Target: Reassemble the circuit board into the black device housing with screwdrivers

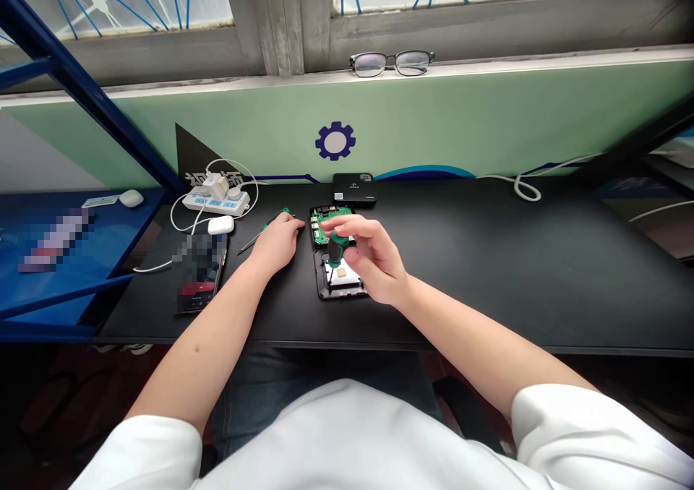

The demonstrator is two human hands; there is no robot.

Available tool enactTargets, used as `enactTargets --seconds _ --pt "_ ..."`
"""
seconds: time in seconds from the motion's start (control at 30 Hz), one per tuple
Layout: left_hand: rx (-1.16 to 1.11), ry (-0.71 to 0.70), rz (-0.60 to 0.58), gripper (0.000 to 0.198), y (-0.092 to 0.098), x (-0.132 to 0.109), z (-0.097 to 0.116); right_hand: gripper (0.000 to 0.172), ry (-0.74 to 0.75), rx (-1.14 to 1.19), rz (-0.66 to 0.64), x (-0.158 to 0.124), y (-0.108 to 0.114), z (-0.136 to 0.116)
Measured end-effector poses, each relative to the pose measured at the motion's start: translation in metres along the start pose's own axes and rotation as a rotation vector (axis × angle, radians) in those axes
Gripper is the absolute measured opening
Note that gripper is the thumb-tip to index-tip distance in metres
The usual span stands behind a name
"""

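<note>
I see the opened device (337, 259) lying flat on the black desk (488, 273), long axis running away from the person toward the wall, green circuit board (324, 222) at the far end, white panel (343, 276) at the near end.

Right hand (369, 259) sits over the device — fingers curled closed around a green-handled screwdriver (337, 248). Handle stands roughly upright, tip down into the device; exact contact spot is hidden by the fingers. Wrist bent, forearm coming in from the near right of the device.

Left hand (277, 243) rests palm-down on the desk just left of the device, fingers loosely bent, fingertips near the device's left edge. A second green tool (268, 226) lies partly under it, thin shaft pointing out to the left. I can't tell whether the hand grips it or only rests on it.

Left of the device: a phone (199, 273), a white earbud case (220, 224), a power strip (215, 199). Just behind the device — a small black box (354, 188). Glasses (391, 62) on the sill above.
</note>
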State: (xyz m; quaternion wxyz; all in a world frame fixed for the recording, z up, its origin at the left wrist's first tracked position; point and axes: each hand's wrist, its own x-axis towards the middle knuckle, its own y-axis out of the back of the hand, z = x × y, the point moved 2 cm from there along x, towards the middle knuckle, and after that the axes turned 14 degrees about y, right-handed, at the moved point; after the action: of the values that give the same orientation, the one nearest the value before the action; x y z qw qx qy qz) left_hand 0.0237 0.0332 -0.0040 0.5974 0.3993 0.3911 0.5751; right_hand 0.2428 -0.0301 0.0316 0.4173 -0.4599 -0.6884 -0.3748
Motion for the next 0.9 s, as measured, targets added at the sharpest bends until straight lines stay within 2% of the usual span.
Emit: enactTargets --seconds 0.1,0.17,0.27,0.4,0.5,0.67,0.8,0.9 --pt "0.005 0.005 -0.010 0.038 0.001 0.001 0.000 0.030 0.007 0.032 -0.028 -0.001 -0.003 0.001" --pt "0.009 0.003 -0.008 0.036 0.001 0.001 0.000 0.031 0.067 -0.055 -0.009 -0.001 -0.002 0.004" --pt "0.030 0.005 0.002 0.031 0.002 0.001 0.001 0.041 0.098 -0.159 0.024 -0.001 0.000 0.008" --pt "0.085 0.018 0.005 0.026 0.004 0.000 0.003 0.028 0.040 -0.062 -0.019 -0.002 0.000 0.008" --pt "0.142 0.018 0.005 0.027 0.006 -0.002 0.005 0.028 0.029 -0.006 -0.043 -0.004 -0.002 0.009" --pt "0.204 -0.013 0.027 0.026 0.005 -0.004 0.006 0.042 0.083 -0.091 0.036 -0.006 0.000 0.014" --pt "0.053 -0.036 0.082 0.023 0.004 -0.003 0.004 0.021 -0.012 0.001 0.015 -0.006 0.002 0.011" --pt "-0.082 -0.043 0.099 0.021 0.005 -0.003 0.003 0.018 -0.013 -0.006 -0.017 -0.002 0.002 0.008"
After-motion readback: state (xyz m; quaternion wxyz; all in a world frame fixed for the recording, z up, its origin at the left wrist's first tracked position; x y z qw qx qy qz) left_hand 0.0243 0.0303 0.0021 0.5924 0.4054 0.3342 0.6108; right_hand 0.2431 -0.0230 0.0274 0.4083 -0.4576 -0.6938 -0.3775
